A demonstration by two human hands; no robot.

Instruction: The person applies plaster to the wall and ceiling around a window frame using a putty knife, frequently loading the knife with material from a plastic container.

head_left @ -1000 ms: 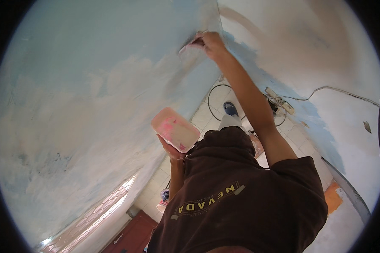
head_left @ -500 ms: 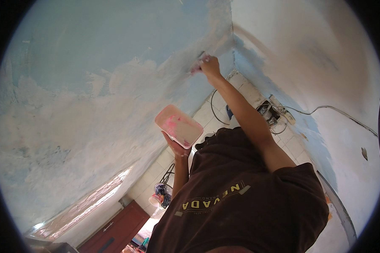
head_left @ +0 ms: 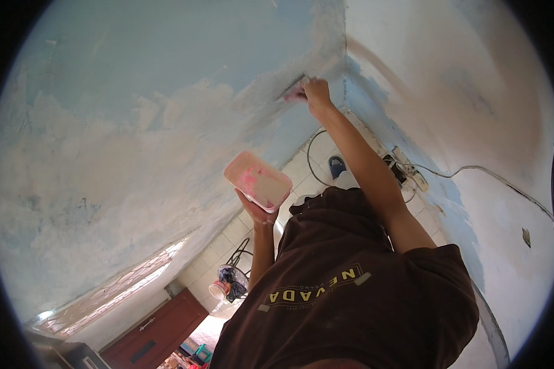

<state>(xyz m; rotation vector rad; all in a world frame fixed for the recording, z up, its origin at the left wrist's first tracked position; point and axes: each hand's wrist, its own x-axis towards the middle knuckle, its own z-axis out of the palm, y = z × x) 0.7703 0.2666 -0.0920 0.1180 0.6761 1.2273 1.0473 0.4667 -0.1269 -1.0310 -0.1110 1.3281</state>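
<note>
My right hand (head_left: 317, 93) is closed round a putty knife (head_left: 295, 91), whose blade lies against the wall near the corner. Pinkish smears show on the tool. Below and to the left, my left hand (head_left: 258, 210) holds up a rectangular plastic tub (head_left: 258, 181) from underneath. Pale filler with bright pink streaks covers the inside of the tub. The wall (head_left: 166, 55) in front is light blue, with broad whitish patches of filler over its lower part.
A second wall (head_left: 437, 80) meets the first at the corner on the right. A cable (head_left: 474, 167) runs along it toward a dark box on the floor. A bucket (head_left: 218, 290) with a black bag stands on the tiles (head_left: 236, 230), near a red-brown door (head_left: 157, 335).
My right hand and the putty knife have shifted slightly right along the wall, toward the corner. The tub has moved a little to the left in view. A shoe now shows below my right arm.
</note>
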